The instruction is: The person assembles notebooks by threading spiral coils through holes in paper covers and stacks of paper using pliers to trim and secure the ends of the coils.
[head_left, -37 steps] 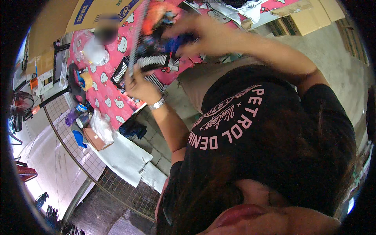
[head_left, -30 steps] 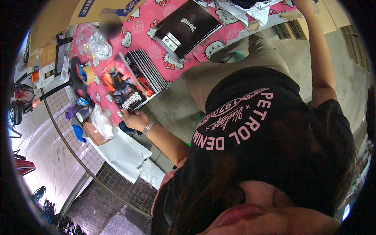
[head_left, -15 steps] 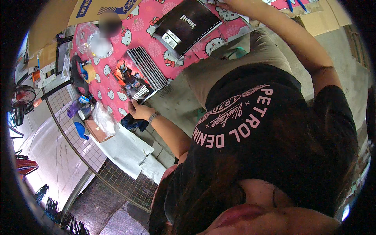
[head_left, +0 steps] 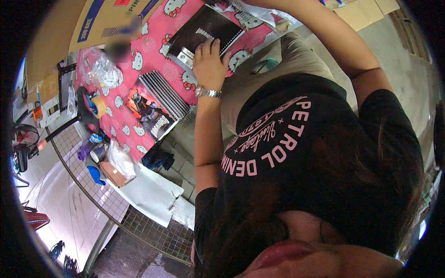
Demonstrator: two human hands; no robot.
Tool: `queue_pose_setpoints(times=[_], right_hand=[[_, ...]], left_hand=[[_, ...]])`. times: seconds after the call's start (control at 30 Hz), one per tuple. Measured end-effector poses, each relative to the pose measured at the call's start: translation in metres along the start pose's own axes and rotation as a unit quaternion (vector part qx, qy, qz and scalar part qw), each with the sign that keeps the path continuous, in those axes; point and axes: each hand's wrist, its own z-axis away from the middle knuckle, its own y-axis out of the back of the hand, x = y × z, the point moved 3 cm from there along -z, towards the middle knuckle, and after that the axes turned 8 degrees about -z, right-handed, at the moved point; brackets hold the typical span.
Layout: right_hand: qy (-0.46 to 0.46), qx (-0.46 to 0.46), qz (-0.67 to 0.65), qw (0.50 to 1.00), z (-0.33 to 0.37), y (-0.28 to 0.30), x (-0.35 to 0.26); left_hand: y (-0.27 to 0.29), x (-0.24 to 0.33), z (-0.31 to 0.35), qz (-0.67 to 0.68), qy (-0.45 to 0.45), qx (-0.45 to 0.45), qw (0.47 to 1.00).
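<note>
My left hand (head_left: 209,59), with a metal watch on the wrist, lies flat with spread fingers on a black spiral notebook (head_left: 200,28). The notebook rests on a table with a pink cartoon-cat cloth (head_left: 139,60). My right forearm (head_left: 324,37) reaches up over the table. My right hand (head_left: 259,3) is cut off by the top edge, so its grip is hidden. A colourful toy package with a black card (head_left: 150,116) lies near the table's front edge. Beside it is a dark striped stack (head_left: 165,93).
A tape roll (head_left: 98,105), crumpled plastic bags (head_left: 104,72) and a cardboard box (head_left: 88,23) sit at the table's left end. Below the table are a wire mesh panel (head_left: 153,231), white sheets (head_left: 148,194), blue items (head_left: 95,172) and a dark cloth (head_left: 157,158). A fan (head_left: 22,141) stands at the far left.
My left hand left the toy package on the cloth and moved from the table's front edge up onto the black notebook. My right arm stayed stretched toward the top edge.
</note>
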Motion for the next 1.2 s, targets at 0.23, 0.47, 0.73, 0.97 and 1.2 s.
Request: queue_pose_setpoints(times=[0.23, 0.47, 0.73, 0.97, 1.2], right_hand=[[-0.018, 0.111, -0.302, 0.947, 0.043, 0.022, -0.001], [-0.123, 0.260, -0.593, 0.752, 0.053, -0.059, -0.074], [-0.118, 0.085, -0.533, 0.833, 0.040, -0.037, -0.067], [0.075, 0.091, -0.382, 0.916, 0.030, -0.015, -0.062], [0.075, 0.128, -0.321, 0.935, 0.034, -0.021, -0.058]], left_hand=[[0.027, -0.010, -0.012, 0.035, -0.056, -0.207, 0.976], [0.085, -0.046, -0.035, -0.032, 0.004, -0.013, 0.999], [0.074, -0.020, -0.053, 0.009, -0.032, 0.073, 0.997], [0.087, -0.013, -0.033, 0.038, -0.051, 0.038, 0.997], [0.087, -0.014, -0.021, 0.058, -0.033, 0.020, 0.998]])
